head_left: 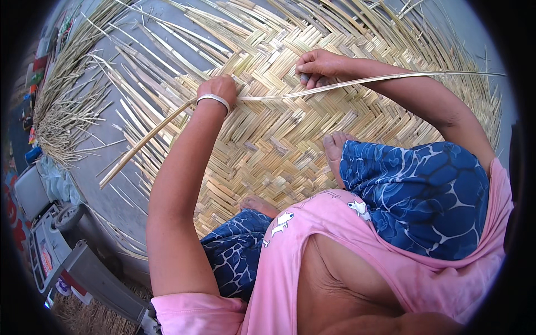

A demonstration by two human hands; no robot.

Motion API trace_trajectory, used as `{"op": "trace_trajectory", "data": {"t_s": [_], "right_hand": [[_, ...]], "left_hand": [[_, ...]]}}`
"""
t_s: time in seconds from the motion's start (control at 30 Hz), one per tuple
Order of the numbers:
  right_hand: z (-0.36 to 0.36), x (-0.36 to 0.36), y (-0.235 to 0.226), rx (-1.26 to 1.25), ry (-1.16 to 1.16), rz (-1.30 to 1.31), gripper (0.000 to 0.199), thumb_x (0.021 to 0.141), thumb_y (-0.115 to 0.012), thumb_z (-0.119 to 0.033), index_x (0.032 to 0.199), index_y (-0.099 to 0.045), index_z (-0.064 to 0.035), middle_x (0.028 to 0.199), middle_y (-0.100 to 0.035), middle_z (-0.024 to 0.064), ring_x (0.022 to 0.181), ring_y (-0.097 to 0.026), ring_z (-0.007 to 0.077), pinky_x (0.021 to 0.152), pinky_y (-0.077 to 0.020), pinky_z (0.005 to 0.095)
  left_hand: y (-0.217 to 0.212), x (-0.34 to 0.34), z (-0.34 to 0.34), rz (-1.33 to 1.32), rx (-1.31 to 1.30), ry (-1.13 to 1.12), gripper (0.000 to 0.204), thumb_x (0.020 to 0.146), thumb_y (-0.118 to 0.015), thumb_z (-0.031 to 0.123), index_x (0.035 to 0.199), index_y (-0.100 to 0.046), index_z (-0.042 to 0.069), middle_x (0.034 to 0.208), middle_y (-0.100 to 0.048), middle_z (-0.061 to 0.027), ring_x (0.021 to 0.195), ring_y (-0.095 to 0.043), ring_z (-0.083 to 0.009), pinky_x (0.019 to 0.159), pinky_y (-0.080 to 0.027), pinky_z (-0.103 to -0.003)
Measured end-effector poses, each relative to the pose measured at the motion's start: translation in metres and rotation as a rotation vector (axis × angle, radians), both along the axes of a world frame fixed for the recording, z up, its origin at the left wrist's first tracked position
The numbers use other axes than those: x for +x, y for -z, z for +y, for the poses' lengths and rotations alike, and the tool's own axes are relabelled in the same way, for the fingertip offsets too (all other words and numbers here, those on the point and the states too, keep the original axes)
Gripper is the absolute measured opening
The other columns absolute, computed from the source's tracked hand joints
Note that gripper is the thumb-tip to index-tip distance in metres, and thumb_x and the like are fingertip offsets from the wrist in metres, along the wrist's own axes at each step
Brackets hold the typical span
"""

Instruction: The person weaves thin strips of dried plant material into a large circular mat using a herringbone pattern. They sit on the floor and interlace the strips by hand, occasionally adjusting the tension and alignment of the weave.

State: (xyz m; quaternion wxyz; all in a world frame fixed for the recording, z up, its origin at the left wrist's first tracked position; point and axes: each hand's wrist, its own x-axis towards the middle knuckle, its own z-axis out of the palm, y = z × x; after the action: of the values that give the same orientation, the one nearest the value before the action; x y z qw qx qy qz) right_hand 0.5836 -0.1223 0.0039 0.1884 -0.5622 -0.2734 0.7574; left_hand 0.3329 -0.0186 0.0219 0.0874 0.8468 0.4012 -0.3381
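Head view: one long strip (273,98) of pale cane or reed crosses above the woven mat (268,159). Its right-hand run passes over the right forearm and reaches beyond the mat's edge; on the other side of the left hand (216,89) a browner stalk slants down-left, which I take for the same piece, though the grip hides the join.

Left fingers: closed around the strip, back of the hand toward me. Right hand (319,67): fingers bent in toward the thumb, low over the weave, the strip just beside the fingertips. I cannot tell whether they pinch anything or touch it.

Handling, my estimate: light, dry, springy along its length, fairly smooth. I expect it to bow gently but split or crack at a sharp bend, with edges that may cut skin. I would hold it flat between thumb and fingers close to the weave, supporting the long free run so it does not whip.

Also noted: loose stalks (62,125) on the grey floor (106,209), left of the mat.
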Motion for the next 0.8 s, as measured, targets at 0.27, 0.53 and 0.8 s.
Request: {"op": "trace_trajectory", "data": {"t_s": [0.27, 0.53, 0.8], "right_hand": [[-0.003, 0.003, 0.005, -0.016, 0.001, 0.018, 0.013, 0.092, -0.051, -0.02, 0.092, -0.054, -0.0073, 0.075, -0.064, 0.0041, 0.056, -0.062, 0.0089, 0.044, -0.0469, 0.0182], [-0.004, 0.007, 0.021, 0.101, -0.033, 0.059, 0.016, 0.084, -0.054, -0.018, 0.08, -0.057, -0.003, 0.073, -0.061, 0.0062, 0.057, -0.061, 0.0106, 0.048, -0.0483, 0.0212], [-0.005, 0.011, 0.02, 0.043, -0.023, 0.052, 0.014, 0.091, -0.05, -0.017, 0.095, -0.055, -0.0044, 0.074, -0.062, 0.0073, 0.056, -0.063, 0.0134, 0.045, -0.0477, 0.0202]], "left_hand": [[0.002, 0.001, -0.01, -0.064, 0.051, -0.102, 0.02, 0.082, -0.049, 0.014, 0.094, -0.063, 0.006, 0.095, -0.065, -0.0168, 0.09, -0.063, -0.0304, 0.076, -0.05, -0.039], [0.006, 0.0, 0.004, -0.091, 0.006, -0.431, 0.025, 0.079, -0.053, 0.014, 0.1, -0.064, 0.008, 0.103, -0.063, -0.0165, 0.096, -0.061, -0.0315, 0.081, -0.049, -0.04], [-0.009, 0.005, -0.001, -0.011, -0.069, -0.155, 0.024, 0.081, -0.05, 0.011, 0.101, -0.062, 0.004, 0.103, -0.063, -0.0179, 0.096, -0.061, -0.0314, 0.081, -0.049, -0.039]]}}
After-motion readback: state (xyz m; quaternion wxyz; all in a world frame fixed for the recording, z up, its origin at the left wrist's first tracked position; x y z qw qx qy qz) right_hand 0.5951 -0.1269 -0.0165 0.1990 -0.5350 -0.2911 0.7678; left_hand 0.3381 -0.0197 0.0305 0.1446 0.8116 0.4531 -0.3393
